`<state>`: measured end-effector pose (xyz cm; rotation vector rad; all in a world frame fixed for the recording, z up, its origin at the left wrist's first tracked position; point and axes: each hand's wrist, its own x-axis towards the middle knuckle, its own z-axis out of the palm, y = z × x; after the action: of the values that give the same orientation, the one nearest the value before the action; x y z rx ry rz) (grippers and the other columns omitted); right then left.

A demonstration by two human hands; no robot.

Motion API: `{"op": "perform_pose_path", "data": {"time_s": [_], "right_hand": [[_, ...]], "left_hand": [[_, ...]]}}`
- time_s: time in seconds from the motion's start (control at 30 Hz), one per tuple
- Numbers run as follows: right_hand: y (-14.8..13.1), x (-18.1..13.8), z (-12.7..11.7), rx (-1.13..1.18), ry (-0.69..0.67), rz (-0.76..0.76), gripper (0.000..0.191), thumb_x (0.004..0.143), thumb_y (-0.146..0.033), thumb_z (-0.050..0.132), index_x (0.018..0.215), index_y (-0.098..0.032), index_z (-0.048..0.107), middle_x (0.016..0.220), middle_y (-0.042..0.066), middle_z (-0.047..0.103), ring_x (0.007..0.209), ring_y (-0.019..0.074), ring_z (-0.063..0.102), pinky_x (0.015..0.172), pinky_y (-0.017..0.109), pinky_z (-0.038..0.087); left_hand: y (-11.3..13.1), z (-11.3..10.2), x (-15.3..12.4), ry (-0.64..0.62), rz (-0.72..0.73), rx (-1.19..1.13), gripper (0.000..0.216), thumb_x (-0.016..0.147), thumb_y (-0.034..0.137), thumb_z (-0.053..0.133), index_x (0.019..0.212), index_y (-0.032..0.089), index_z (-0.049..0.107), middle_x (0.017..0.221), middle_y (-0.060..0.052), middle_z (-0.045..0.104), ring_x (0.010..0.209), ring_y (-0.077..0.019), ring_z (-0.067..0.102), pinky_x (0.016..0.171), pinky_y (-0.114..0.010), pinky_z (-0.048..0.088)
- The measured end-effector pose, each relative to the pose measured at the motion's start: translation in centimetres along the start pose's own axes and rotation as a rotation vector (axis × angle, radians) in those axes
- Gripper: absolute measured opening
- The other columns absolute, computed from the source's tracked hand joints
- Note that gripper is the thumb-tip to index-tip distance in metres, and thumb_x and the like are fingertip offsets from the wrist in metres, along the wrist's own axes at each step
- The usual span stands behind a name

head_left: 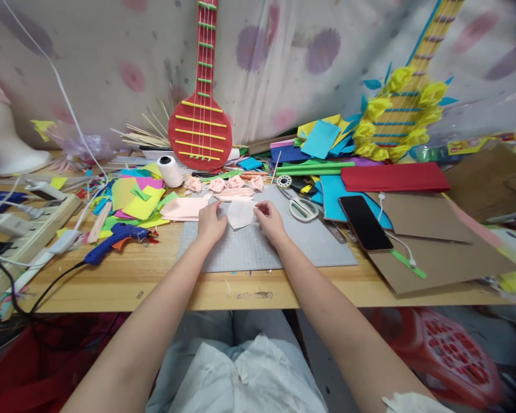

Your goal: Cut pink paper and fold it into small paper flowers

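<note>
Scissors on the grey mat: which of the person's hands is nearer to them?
Right. The right hand lies just left of the scissors; the left hand is farther left, beyond the pale paper piece.

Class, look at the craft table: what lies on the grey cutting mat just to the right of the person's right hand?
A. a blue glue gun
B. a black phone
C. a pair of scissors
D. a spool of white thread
C: the pair of scissors lies on the grey cutting mat just right of the right hand, which with the left hand pinches a pale paper piece.
</note>
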<state>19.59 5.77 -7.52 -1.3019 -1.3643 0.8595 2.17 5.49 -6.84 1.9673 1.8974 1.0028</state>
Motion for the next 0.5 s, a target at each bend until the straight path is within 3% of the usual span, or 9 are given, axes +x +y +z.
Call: {"op": "perform_pose_path", "data": {"time_s": [0.1, 0.23, 0.3, 0.37, 0.43, 0.5], "right_hand": [[0.5, 0.2, 0.1, 0.037, -0.016, 0.017, 0.022, 0.067, -0.033, 0.049, 0.085, -0.019, 0.049, 0.073, -0.002, 0.051, 0.065, 0.0112, 0.048, 0.062, 0.024, 0.041], [0.9, 0.4, 0.1, 0.059, 0.005, 0.015, 0.022, 0.066, -0.029, 0.048, 0.085, -0.019, 0.05, 0.071, -0.002, 0.052, 0.064, 0.0111, 0.049, 0.064, 0.024, 0.04], [0.9, 0.4, 0.0, 0.069, 0.027, 0.018, 0.021, 0.066, -0.028, 0.048, 0.084, -0.018, 0.05, 0.072, -0.002, 0.052, 0.066, 0.0114, 0.049, 0.066, 0.024, 0.041], [0.8, 0.4, -0.1, 0.071, 0.045, 0.022, 0.019, 0.066, -0.027, 0.048, 0.083, -0.018, 0.05, 0.073, -0.002, 0.053, 0.067, 0.0119, 0.05, 0.067, 0.025, 0.041], [0.7, 0.4, -0.2, 0.064, 0.056, 0.028, 0.019, 0.065, -0.025, 0.048, 0.083, -0.019, 0.05, 0.074, -0.001, 0.054, 0.068, 0.0122, 0.05, 0.067, 0.025, 0.041], [0.5, 0.4, -0.4, 0.055, 0.072, 0.041, 0.018, 0.065, -0.024, 0.047, 0.083, -0.019, 0.05, 0.075, -0.001, 0.054, 0.068, 0.0123, 0.05, 0.068, 0.025, 0.041]], "left_hand": [[1.2, 0.1, 1.4, -0.099, -0.042, 0.057, 0.044, 0.07, 0.027, 0.056, 0.113, 0.02, 0.051, 0.104, -0.009, 0.062, 0.104, -0.0272, 0.051, 0.088, -0.041, 0.039], [2.6, 0.0, 2.5, -0.229, -0.119, 0.029, 0.059, 0.067, 0.023, 0.059, 0.124, 0.02, 0.043, 0.094, -0.006, 0.065, 0.09, -0.0224, 0.058, 0.078, -0.034, 0.043], [2.7, -0.2, 2.7, -0.294, -0.063, -0.006, 0.065, 0.07, 0.026, 0.056, 0.131, 0.021, 0.035, 0.093, -0.005, 0.065, 0.082, -0.019, 0.06, 0.073, -0.031, 0.044], [2.5, -0.5, 2.7, -0.348, 0.085, -0.055, 0.064, 0.076, 0.032, 0.051, 0.136, 0.024, 0.028, 0.106, -0.005, 0.062, 0.088, -0.0173, 0.059, 0.075, -0.029, 0.044], [2.2, -0.9, 2.8, -0.374, 0.192, -0.089, 0.055, 0.082, 0.038, 0.042, 0.134, 0.025, 0.033, 0.121, -0.005, 0.055, 0.101, -0.0172, 0.055, 0.082, -0.029, 0.042], [2.0, -1.5, 2.9, -0.406, 0.162, -0.083, 0.046, 0.085, 0.043, 0.031, 0.122, 0.021, 0.05, 0.117, -0.006, 0.058, 0.102, -0.0181, 0.054, 0.083, -0.028, 0.042]]}}
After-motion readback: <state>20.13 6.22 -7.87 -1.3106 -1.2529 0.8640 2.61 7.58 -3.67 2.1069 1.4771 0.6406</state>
